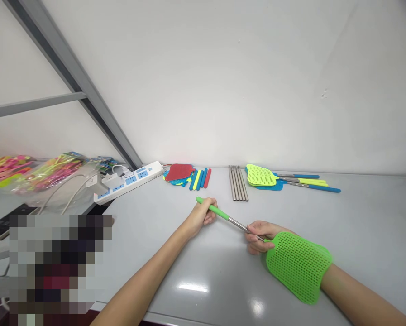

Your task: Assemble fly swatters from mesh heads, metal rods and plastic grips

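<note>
A green fly swatter (pixel 299 265) lies slantwise between my hands, above the grey table. My left hand (pixel 204 213) is closed round its green grip. Near the swatter's head, the fingers of my right hand (pixel 260 236) pinch the metal rod where it meets the green perforated paddle. The paddle hangs over my right forearm. Beyond my hands lies a row of several metal tubes (pixel 238 183). To the left of the tubes are several loose grips (pixel 200 179) in blue, yellow and red, beside a pile of swatter heads with a red one (pixel 179 172) on top.
Several swatters with yellow and blue heads (pixel 262 175) are stacked at the back right, by the wall. A white power strip (pixel 130 182) with plugs and cables stands at the left edge. Bagged colourful goods (pixel 58 170) lie farther left, past a metal frame post (pixel 87 97).
</note>
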